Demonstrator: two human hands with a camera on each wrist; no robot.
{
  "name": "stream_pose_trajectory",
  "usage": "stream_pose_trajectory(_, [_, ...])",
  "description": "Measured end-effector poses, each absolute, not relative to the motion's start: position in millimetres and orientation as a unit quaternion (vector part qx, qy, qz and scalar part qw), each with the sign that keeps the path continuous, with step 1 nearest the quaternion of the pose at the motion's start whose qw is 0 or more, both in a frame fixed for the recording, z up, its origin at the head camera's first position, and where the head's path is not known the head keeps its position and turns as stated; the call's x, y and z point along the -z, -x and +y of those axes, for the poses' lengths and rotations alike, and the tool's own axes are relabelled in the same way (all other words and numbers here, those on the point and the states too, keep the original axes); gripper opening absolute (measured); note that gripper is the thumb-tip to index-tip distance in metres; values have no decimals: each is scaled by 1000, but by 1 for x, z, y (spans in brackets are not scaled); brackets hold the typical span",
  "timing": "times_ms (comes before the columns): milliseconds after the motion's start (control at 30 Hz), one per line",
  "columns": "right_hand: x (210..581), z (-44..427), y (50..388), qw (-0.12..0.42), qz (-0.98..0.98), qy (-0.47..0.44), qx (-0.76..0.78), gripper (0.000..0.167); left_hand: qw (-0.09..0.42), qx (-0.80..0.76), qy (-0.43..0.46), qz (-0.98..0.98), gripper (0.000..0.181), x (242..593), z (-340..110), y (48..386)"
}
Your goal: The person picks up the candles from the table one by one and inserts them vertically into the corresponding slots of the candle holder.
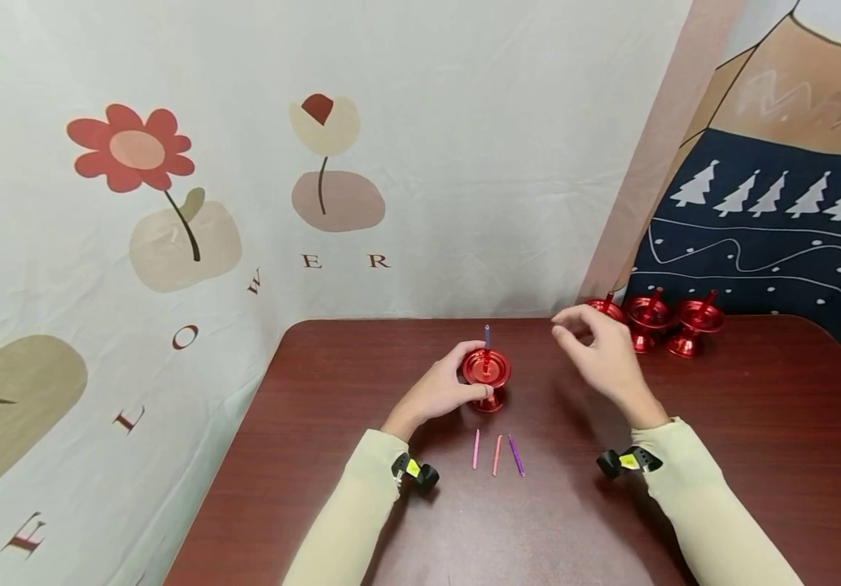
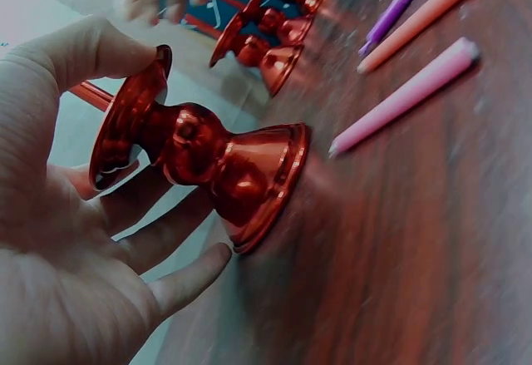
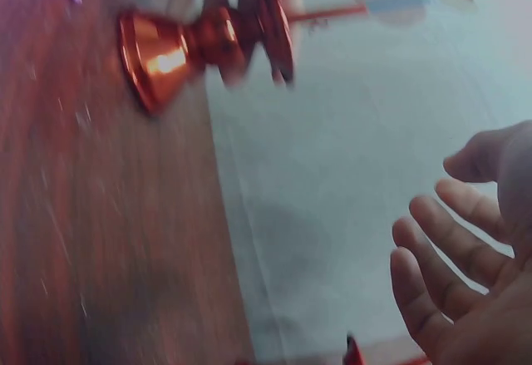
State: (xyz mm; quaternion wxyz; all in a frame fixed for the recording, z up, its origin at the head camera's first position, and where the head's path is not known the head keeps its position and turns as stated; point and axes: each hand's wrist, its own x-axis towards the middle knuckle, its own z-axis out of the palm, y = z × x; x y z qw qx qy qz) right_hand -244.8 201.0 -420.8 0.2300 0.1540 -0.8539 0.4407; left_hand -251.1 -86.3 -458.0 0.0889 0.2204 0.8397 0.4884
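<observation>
A pale cloth backdrop, softly creased and printed with rounded flowers and serif letters, hangs behind a wood-grained, reddish-brown table with rounded far corners; at the right, a navy cloth shows white trees and wavy lines. Smooth, pale cream-green sleeves cover both forearms. The left hand has its grip round the dish of a red candle holder, near the table's middle; whether its base touches the wood I cannot tell. The right hand hovers with a relaxed grip, fingers loosely bent and holding nothing, near three matching holders at the back. All four are glossy, metallic red, with a round shallow dish, knobbed waist, flared foot and thin stem. A slim blue candle tops the held one's stem. In front lie three slender, matte, tapering sticks: pink candle, orange candle, purple candle.
</observation>
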Motion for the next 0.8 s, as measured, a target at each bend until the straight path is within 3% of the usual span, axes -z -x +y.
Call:
stream_pose_trajectory(400, [429, 251, 257, 264, -860, 16, -437, 22, 94, -476, -183, 855, 80, 450, -125, 260])
stream_pose_trajectory(800, [443, 266, 261, 205, -905, -28, -371, 43, 117, -542, -154, 818, 82, 448, -157, 262])
